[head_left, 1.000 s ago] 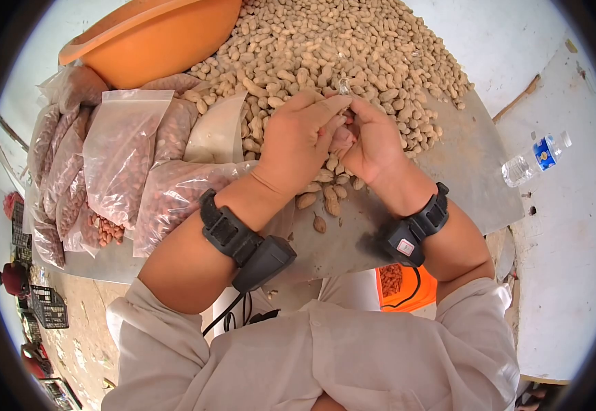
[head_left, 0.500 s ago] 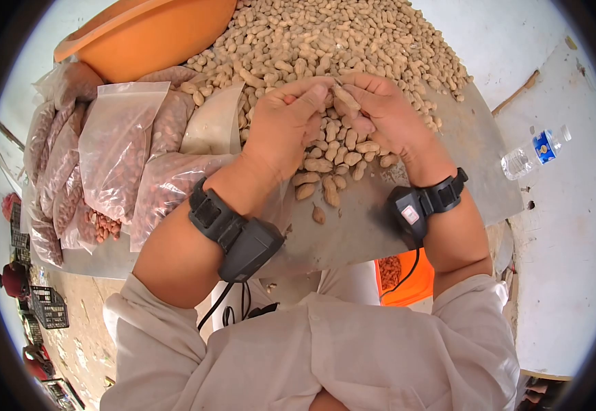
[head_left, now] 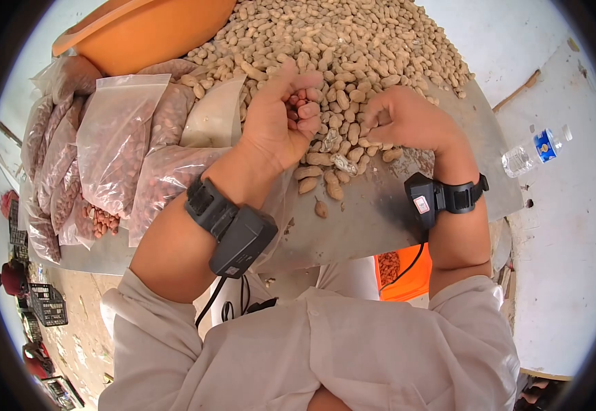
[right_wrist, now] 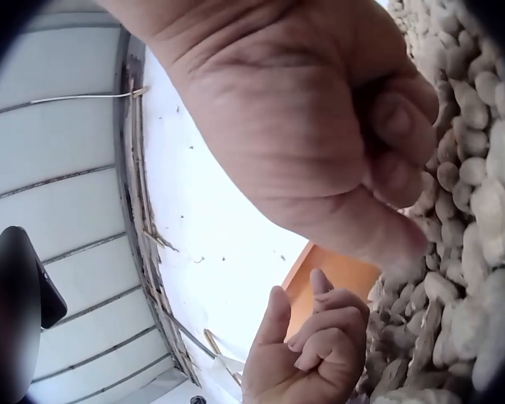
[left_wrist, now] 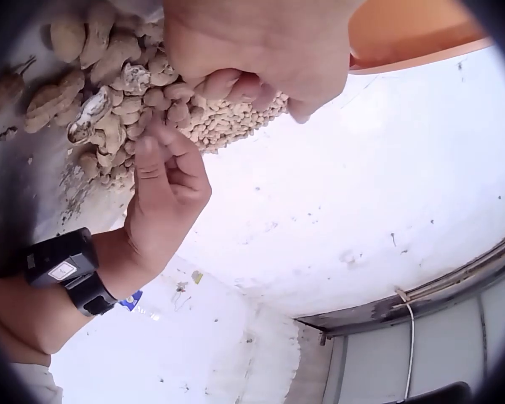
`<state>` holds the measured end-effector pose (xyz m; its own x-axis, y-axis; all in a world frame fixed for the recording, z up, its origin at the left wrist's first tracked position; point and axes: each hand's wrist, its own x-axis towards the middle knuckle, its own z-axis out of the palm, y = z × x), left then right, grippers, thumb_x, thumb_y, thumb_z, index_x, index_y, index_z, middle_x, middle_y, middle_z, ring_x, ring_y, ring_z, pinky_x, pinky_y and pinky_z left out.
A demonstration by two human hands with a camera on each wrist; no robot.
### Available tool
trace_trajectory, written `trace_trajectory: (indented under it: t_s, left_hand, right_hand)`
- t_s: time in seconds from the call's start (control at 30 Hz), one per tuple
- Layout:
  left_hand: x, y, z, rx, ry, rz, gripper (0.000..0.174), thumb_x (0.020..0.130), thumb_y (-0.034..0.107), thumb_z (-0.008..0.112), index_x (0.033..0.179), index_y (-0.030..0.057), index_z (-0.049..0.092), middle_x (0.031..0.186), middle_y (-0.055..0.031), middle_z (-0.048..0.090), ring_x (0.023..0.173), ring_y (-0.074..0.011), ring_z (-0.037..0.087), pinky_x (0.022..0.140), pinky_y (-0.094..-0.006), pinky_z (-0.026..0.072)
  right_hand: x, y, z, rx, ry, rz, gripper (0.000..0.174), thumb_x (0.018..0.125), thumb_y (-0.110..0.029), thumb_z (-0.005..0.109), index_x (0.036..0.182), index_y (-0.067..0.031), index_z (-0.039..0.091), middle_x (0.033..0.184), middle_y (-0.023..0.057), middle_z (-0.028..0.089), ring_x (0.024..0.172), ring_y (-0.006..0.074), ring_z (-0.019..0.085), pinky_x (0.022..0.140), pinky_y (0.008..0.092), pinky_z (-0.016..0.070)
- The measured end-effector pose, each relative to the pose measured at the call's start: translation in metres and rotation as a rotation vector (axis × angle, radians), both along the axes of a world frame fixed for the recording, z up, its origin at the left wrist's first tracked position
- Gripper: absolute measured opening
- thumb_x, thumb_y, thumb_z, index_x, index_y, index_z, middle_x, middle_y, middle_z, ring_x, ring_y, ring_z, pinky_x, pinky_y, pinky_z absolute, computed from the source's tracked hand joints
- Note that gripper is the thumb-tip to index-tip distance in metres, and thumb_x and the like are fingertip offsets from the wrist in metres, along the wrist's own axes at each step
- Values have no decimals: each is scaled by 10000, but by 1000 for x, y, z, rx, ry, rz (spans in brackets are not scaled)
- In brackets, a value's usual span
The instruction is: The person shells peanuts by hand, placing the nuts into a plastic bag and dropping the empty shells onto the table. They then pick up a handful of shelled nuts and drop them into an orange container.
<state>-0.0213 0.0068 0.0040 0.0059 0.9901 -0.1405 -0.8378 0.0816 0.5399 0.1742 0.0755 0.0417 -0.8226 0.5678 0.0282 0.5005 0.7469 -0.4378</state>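
Note:
Reddish shelled peanut kernels [head_left: 294, 109] lie in my left hand [head_left: 279, 120], whose fingers curl round them. To the right, my right hand [head_left: 414, 120] hovers low over the near side of the unshelled peanuts [head_left: 352, 48]. Its fingers are bent, with a gap between thumb and forefinger and nothing seen in it. Between the hands lie split shells with pale insides, one shell [head_left: 344, 164] near the pile's front edge and another shell [left_wrist: 135, 78] beside it in the left wrist view. In the right wrist view, the right fingertips [right_wrist: 404, 252] blur close against the peanuts.
Clear bags of red kernels [head_left: 116, 147] crowd the left of the metal table [head_left: 373, 219], beside an orange basin [head_left: 147, 34]. A plastic bottle [head_left: 530, 156] stands off to the right. Below the table edge is an orange container [head_left: 407, 277] with reddish contents.
The hands have separated from working together on a peanut; the right moved right and down, the left turned palm-up, showing kernels. Split shells now lie on the pile between them.

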Motion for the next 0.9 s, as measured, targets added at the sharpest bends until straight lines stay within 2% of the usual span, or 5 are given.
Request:
trace_trajectory:
  t_s: [0.17,0.33,0.57,0.7,0.9]
  left_hand:
    - [-1,0,-3,31,-21,-15,225,901,166,485,948,-42,559,743,-41,487,550,-96,385,427,-190,290]
    - [1,1,-5,79,80,-16,175,891,104,489,970,-32,566,728,-22,486,548,-73,386,425,-180,282]
    - [12,-3,-6,147,417,-51,211,843,91,607,1027,-11,593,698,25,490,523,-46,377,425,-179,272]
    - [19,-8,-3,202,557,-25,214,809,97,659,993,-4,616,673,27,501,500,-47,366,432,-185,268]
    - [13,-4,-6,251,417,39,182,852,85,600,1012,-1,592,703,15,519,504,-45,365,434,-180,276]
  right_hand:
    - [-1,4,-17,147,-180,-49,162,664,-147,670,645,-7,592,613,79,565,569,199,527,537,275,416]
    - [0,3,-6,21,-107,-105,143,657,-136,664,680,-5,611,631,77,594,590,171,559,547,280,432]
    - [3,5,-5,-434,533,-80,118,768,-141,623,799,-27,615,660,-27,563,583,50,487,507,201,373]
    - [-8,0,-10,-724,619,-38,105,763,-118,626,821,-32,605,668,-31,545,556,29,445,475,179,325]
    - [-21,-6,-17,-840,833,-79,131,799,-123,640,870,-16,613,674,-28,539,531,31,413,458,168,300]
